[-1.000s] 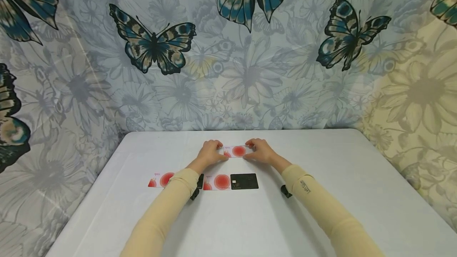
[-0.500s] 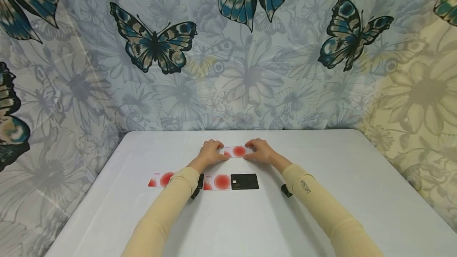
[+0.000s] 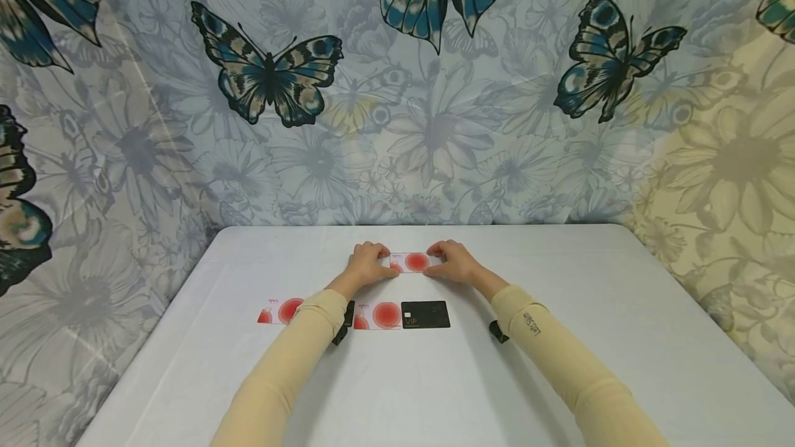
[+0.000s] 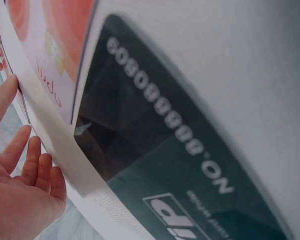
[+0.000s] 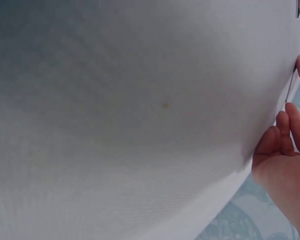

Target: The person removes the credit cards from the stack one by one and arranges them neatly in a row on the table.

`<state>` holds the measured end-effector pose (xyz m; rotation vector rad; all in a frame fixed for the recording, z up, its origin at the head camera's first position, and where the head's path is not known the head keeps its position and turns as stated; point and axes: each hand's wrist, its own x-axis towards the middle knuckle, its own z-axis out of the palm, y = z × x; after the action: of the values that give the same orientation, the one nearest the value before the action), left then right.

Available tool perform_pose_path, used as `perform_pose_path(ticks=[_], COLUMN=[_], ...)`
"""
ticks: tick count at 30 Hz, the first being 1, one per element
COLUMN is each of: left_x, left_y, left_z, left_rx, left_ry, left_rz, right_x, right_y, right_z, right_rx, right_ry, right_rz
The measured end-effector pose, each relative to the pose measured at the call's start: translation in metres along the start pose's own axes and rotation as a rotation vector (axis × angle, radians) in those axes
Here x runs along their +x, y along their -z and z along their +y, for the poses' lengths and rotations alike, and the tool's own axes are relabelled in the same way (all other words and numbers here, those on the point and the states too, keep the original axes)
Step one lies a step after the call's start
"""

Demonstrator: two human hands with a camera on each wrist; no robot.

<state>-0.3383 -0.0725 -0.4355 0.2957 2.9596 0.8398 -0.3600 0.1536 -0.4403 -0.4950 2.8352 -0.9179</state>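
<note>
A white card with a red round print (image 3: 417,263) lies flat near the back of the table, between both hands. The left hand (image 3: 365,264) holds its left end, index finger at the far corner and thumb at the near one. At its right end the right hand (image 3: 455,262) grips in the same way. In the left wrist view, the left hand (image 4: 27,195) shows behind a large, near black VIP card (image 4: 155,130). The right wrist view catches the right hand (image 5: 285,160) at its right edge, with only a sliver of the card beside the fingertips.
Nearer the person, a row of cards lies on the white table (image 3: 546,364): a red-printed card (image 3: 279,311) at left, another red-printed card (image 3: 386,316) and a black VIP card (image 3: 425,314). The left forearm partly covers another black card (image 3: 349,314). A patterned cloth (image 3: 428,150) hangs behind.
</note>
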Motion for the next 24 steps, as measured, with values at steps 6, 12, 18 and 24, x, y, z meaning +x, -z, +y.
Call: perform_pose_path(ticks=[6,12,18,24], left_x=[-0.0007,-0.0002,0.0005,0.0021], left_y=[0.0007,-0.0027,-0.0035,-0.0051], left_z=[0.0013,-0.0010,-0.0006,-0.0007], left_rx=[-0.004,0.001,-0.016,-0.051], left_ry=[0.000,0.006,0.012,0.003], left_rz=[0.003,0.003,0.010,0.030], right_x=[0.0017,0.0005,-0.0010,-0.0023], right_y=[0.0003,-0.0007,-0.0018,-0.0030], right_z=[-0.0001,-0.0002,-0.0007,0.0002], right_rx=[0.005,0.021,0.060,0.094], right_ry=[0.011,0.008,0.023,0.036], right_rz=[-0.001,-0.002,0.028,0.041])
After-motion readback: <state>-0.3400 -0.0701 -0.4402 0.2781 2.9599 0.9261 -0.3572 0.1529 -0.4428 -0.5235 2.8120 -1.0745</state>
